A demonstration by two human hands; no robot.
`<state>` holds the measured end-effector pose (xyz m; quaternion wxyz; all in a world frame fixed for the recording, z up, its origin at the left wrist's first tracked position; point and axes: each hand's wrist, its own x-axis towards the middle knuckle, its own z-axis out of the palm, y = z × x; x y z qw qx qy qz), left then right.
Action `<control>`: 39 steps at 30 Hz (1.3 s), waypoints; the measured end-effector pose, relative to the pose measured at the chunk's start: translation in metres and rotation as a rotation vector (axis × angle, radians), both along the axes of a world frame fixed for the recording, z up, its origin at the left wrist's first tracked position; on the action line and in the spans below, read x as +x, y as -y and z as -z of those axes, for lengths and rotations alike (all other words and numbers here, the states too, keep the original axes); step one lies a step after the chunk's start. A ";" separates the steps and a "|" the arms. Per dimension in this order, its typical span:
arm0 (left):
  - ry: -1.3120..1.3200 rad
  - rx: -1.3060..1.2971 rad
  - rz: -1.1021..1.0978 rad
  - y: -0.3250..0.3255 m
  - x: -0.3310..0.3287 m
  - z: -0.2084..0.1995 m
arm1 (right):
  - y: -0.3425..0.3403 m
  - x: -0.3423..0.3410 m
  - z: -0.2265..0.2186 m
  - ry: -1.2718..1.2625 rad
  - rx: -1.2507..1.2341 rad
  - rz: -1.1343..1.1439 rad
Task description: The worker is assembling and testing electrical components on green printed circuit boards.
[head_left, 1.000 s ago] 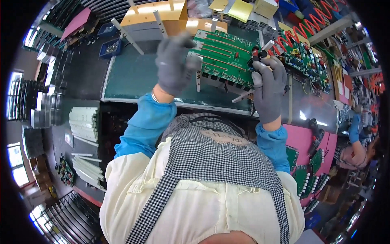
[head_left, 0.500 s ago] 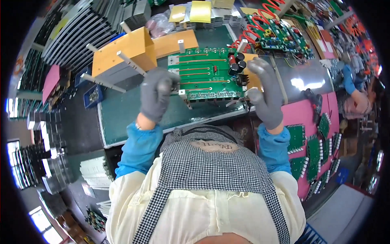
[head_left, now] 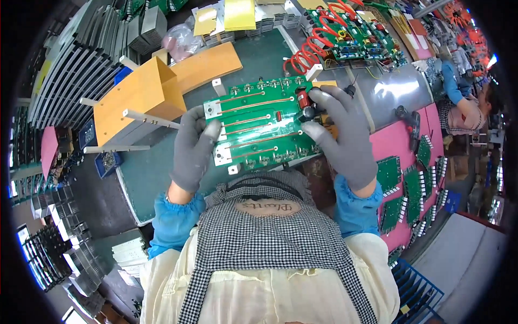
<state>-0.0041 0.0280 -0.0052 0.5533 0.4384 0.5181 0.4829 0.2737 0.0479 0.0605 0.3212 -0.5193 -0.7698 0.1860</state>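
Bare green mat lies open left of the board; orange box crowds behind.

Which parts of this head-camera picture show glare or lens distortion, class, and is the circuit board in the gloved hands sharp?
Head view: glare whitens the shiny sheet beyond the right hand; fisheye bends the stacked grey panels and a black rim rings the frame; the green circuit board, held with the left hand too, looks sharp.
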 end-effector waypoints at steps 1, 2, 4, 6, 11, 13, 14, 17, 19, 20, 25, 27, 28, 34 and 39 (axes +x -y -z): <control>-0.016 -0.005 0.008 0.000 -0.001 0.003 | -0.002 0.000 0.004 -0.027 0.006 -0.001; -0.011 -0.012 0.009 -0.002 0.000 0.003 | -0.004 0.001 0.007 -0.054 0.011 -0.002; 0.040 -0.012 -0.045 -0.003 0.003 -0.001 | -0.004 0.001 0.009 -0.090 -0.021 -0.008; 0.014 -0.027 -0.017 -0.004 0.003 -0.002 | -0.004 0.001 0.006 -0.065 -0.030 0.010; 0.115 -0.081 -0.064 -0.006 0.008 -0.010 | -0.010 0.004 0.008 -0.055 -0.050 -0.026; 0.117 -0.076 -0.076 -0.006 0.007 -0.007 | -0.010 0.003 0.008 -0.049 -0.038 -0.040; 0.123 -0.070 -0.083 -0.006 0.006 -0.006 | -0.009 0.002 0.008 -0.041 -0.030 -0.026; 0.100 -0.049 -0.072 -0.004 0.006 -0.006 | -0.007 0.001 0.010 -0.060 -0.027 -0.020; 0.106 -0.051 -0.082 -0.004 0.007 -0.005 | -0.006 0.001 0.011 -0.085 -0.032 -0.028; 0.113 -0.055 -0.083 -0.003 0.006 -0.005 | -0.006 0.001 0.012 -0.092 -0.060 -0.018; 0.112 -0.051 -0.100 -0.001 0.006 -0.002 | -0.003 0.001 0.012 -0.124 -0.108 0.001; 0.156 -0.032 -0.086 0.000 0.007 -0.002 | -0.003 0.002 0.012 -0.123 -0.085 -0.005; 0.153 -0.030 -0.077 0.001 0.008 -0.002 | -0.003 0.003 0.011 -0.126 -0.082 0.004; 0.081 -0.003 -0.024 -0.007 0.016 0.001 | -0.003 0.013 0.005 -0.068 -0.017 0.038; -0.028 0.047 -0.058 -0.007 0.000 0.005 | -0.014 0.046 0.002 -0.283 -0.011 0.046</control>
